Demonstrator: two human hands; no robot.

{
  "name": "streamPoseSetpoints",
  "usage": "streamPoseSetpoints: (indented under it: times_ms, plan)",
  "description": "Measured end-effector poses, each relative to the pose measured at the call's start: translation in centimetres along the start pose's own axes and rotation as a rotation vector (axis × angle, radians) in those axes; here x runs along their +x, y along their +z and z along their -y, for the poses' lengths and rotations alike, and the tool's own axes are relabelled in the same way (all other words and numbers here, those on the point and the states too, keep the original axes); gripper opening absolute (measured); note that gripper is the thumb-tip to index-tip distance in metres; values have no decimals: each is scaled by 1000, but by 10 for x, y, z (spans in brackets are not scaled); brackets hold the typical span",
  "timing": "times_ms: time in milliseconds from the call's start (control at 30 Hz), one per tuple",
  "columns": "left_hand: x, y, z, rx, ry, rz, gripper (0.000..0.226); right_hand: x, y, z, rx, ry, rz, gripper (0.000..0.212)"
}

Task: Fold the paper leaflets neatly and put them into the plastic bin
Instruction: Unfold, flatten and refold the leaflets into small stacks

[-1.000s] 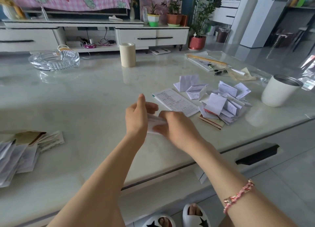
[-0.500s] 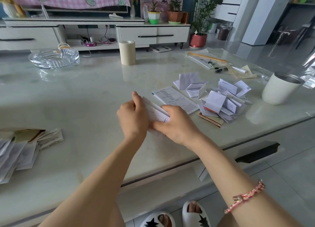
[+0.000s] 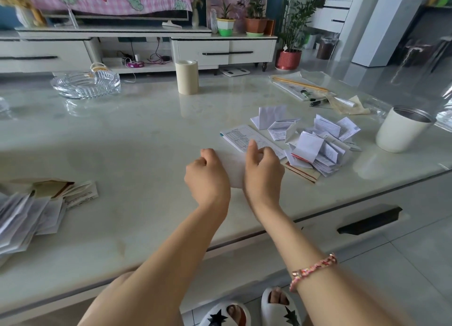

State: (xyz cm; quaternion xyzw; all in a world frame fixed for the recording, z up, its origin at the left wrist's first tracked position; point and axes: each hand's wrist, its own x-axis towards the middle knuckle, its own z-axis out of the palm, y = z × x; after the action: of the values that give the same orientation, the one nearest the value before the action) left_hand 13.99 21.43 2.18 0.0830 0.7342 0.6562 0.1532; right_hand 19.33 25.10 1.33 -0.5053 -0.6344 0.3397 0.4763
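A white paper leaflet [image 3: 233,168] lies flat on the pale table [image 3: 137,139] between my two hands. My left hand [image 3: 208,176] holds its left side with curled fingers. My right hand [image 3: 263,171] holds its right side, thumb raised over the top edge. A printed leaflet [image 3: 241,137] lies unfolded just beyond my right hand. A heap of folded leaflets [image 3: 320,144] sits to the right. A stack of unfolded leaflets [image 3: 29,213] lies at the table's left edge. No plastic bin shows in this view.
A white cup [image 3: 403,130] stands at the right, a beige cylinder [image 3: 186,76] at the back middle, a glass ashtray [image 3: 85,83] at the back left. Pens and papers [image 3: 308,91] lie at the back right. The table's front edge runs below my wrists.
The leaflet was lifted and bent between my hands; now it lies pressed down flat on the table, with both hands moved a little forward and closer together.
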Motion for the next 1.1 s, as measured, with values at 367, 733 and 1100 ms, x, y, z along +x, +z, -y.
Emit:
streamPoseSetpoints:
  times_ms: [367,733,1100]
  plan:
    - [16,-11,39,871,402,88,29,-23,7,-17,-704,-252,258,37]
    - [13,-9,30,1168,466,176,30,-22,15,-24,-922,-478,131,33]
    - [13,-7,32,1204,501,168,42,-26,9,-18,-930,-417,67,33]
